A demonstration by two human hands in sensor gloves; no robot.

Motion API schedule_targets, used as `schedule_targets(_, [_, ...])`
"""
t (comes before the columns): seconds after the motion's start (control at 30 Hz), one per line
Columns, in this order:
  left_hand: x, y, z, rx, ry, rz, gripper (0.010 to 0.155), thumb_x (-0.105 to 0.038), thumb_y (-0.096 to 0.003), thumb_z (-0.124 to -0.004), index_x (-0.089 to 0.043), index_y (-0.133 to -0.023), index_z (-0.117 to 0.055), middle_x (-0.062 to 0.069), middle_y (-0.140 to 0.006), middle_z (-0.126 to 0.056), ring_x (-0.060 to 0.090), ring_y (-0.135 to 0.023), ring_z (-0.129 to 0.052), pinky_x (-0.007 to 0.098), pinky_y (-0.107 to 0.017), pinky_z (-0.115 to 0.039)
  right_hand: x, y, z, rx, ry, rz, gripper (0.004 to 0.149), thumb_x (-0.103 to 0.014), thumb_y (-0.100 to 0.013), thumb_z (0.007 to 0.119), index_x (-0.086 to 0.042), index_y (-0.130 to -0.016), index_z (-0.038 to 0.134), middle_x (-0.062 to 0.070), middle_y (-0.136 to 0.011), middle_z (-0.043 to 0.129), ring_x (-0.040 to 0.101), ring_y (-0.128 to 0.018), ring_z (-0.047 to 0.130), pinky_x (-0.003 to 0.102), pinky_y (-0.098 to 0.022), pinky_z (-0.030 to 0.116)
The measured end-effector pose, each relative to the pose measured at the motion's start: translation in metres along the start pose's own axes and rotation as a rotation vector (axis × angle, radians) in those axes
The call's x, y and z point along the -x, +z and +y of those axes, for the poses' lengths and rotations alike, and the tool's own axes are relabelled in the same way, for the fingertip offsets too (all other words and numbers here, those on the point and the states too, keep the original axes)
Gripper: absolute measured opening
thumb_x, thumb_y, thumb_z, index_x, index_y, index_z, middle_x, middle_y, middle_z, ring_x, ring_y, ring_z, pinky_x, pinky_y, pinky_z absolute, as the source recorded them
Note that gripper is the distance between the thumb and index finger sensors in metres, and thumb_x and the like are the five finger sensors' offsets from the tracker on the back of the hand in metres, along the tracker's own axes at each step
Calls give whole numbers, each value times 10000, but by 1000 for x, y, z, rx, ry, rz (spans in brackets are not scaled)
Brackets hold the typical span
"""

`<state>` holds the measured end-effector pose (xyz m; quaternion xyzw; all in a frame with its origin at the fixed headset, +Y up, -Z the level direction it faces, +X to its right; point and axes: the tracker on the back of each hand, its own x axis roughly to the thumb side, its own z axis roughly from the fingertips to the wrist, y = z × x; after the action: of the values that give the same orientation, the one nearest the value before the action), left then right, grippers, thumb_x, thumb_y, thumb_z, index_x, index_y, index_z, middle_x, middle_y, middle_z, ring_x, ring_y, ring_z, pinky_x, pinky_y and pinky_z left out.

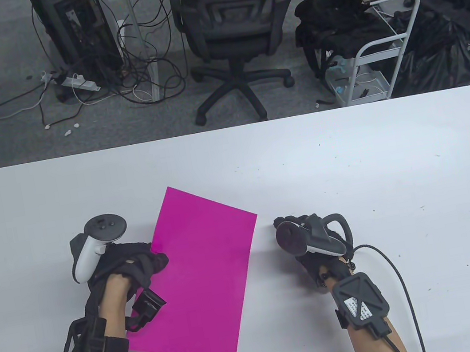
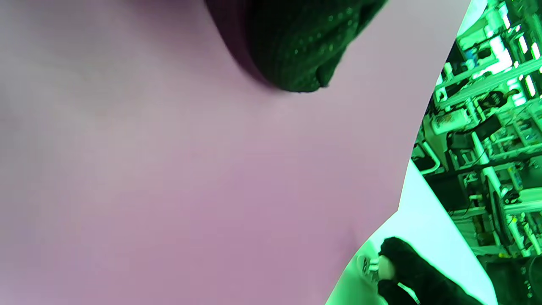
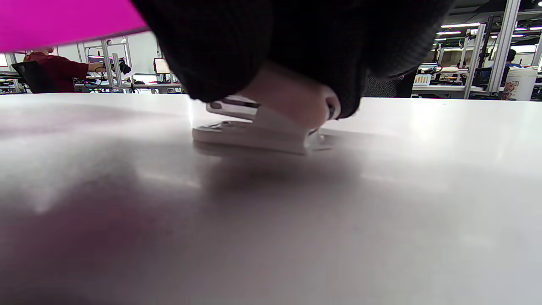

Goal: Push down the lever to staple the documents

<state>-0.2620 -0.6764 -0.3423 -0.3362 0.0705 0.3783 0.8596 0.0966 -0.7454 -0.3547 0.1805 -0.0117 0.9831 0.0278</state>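
Observation:
A magenta sheet of paper (image 1: pixel 206 271) lies at an angle on the white table (image 1: pixel 349 157). My left hand (image 1: pixel 142 266) grips the sheet's left edge; in the left wrist view a gloved finger (image 2: pixel 296 46) lies on the paper (image 2: pixel 211 190). My right hand (image 1: pixel 300 241) is just right of the sheet, closed over a small white stapler (image 3: pixel 258 131) that stands on the table. The stapler is hidden under the hand in the table view. Its mouth shows a narrow gap and faces the paper (image 3: pixel 63 21). The left wrist view shows the stapler (image 2: pixel 370 267) beyond the paper's corner.
An office chair (image 1: pixel 232 28), a white cart (image 1: pixel 380 48), black bags and floor cables lie beyond the table's far edge. A cable (image 1: pixel 394 266) runs from my right wrist across the table. The rest of the tabletop is bare white.

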Motion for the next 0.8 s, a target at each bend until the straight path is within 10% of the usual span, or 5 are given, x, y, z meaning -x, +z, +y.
schedule_targets(0.8, [-14, -26, -34, 93, -74, 39, 397, -210, -550, -821, -63, -913, -885, 167, -774, -1059, 355, -601, -1099, 561, -406, -946, 1, 0, 0, -1, -9, 0, 571, -249, -432, 842, -140, -975, 702, 129, -948, 828, 379, -817, 926, 549, -640, 764])
